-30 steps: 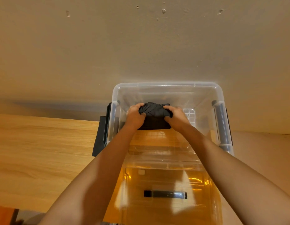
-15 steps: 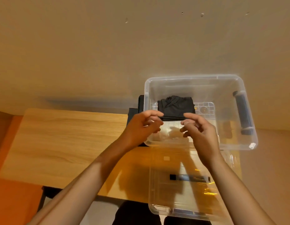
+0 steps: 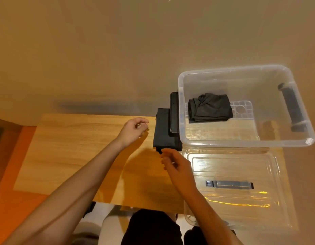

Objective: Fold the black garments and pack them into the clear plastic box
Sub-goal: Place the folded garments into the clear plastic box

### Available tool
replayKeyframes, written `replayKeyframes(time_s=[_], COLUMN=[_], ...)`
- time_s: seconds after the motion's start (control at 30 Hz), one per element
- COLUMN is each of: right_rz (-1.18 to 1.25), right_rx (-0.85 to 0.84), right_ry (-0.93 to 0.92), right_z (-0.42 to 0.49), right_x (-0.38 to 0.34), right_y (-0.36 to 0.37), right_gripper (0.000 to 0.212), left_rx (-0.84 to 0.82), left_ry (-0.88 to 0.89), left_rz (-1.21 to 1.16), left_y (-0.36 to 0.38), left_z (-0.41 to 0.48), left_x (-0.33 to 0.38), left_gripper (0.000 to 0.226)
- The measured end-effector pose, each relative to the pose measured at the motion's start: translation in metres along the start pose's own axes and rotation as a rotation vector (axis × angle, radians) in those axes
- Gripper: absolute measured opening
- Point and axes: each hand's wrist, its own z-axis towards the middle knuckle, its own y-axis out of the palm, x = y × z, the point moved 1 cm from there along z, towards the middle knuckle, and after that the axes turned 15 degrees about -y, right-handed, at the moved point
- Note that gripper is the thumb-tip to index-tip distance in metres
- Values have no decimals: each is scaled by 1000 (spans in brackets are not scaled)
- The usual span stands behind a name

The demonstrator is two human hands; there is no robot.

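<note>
A folded black garment (image 3: 210, 107) lies in the far left part of the clear plastic box (image 3: 245, 143) on the right end of the wooden table (image 3: 79, 147). A second black garment (image 3: 162, 131) lies flat on the table, tucked against the box's left side. My left hand (image 3: 134, 129) hovers just left of this garment with fingers loosely curled, holding nothing. My right hand (image 3: 174, 164) hangs just below the garment's near corner, fingers loosely bent; it holds nothing.
The box's clear lid (image 3: 234, 188) with a dark latch lies on the table in front of the box. A black handle (image 3: 174, 114) sits on the box's left wall, another on the right (image 3: 292, 108). A beige wall stands behind the table.
Both hands have let go of the folded garment, left the box and moved left and down to the garment on the table. The view has swung left.
</note>
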Motion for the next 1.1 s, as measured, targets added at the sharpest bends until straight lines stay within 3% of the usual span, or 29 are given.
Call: replayKeyframes(time_s=[0.07,0.3,0.47,0.87,0.97,1.1], right_rz=[-16,-91,-75,73,111,58], right_rx=[60,306,324,498,555,575], right_ry=[34,138,172,238,280,253], right_z=[3,13,23,42,44,48], right_x=[17,38,50,52,51,50], right_y=[10,25,37,49,52,49], right_gripper=[23,38,47,41,39,32], left_rx=[18,29,-56,-93,-133,-85], left_ry=[33,109,70,193,97,171], left_rz=[31,210,264,207,206,178], left_y=[4,25,35,37,38,34], left_z=[17,58,74,80,86,81], left_x=[-1,22,35,58,51,59], left_gripper=[25,45,52,23,21,17])
